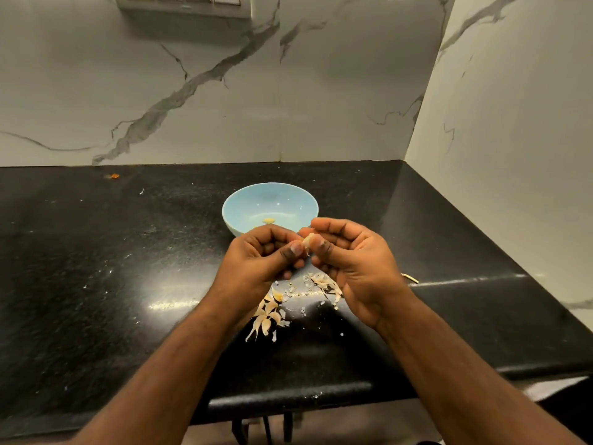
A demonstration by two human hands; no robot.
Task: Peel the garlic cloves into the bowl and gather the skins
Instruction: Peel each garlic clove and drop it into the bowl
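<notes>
Pale garlic clove (307, 241) pinched between our left hand (266, 255) and right hand (349, 261), just this side of the blue bowl (236, 203).

Bare black counter (96, 268) is lying open to the left; the bowl (250, 200) is sitting just beyond both hands; skins (269, 313) are littering the counter beneath them; walls (497, 155) are closing off back and right.
</notes>
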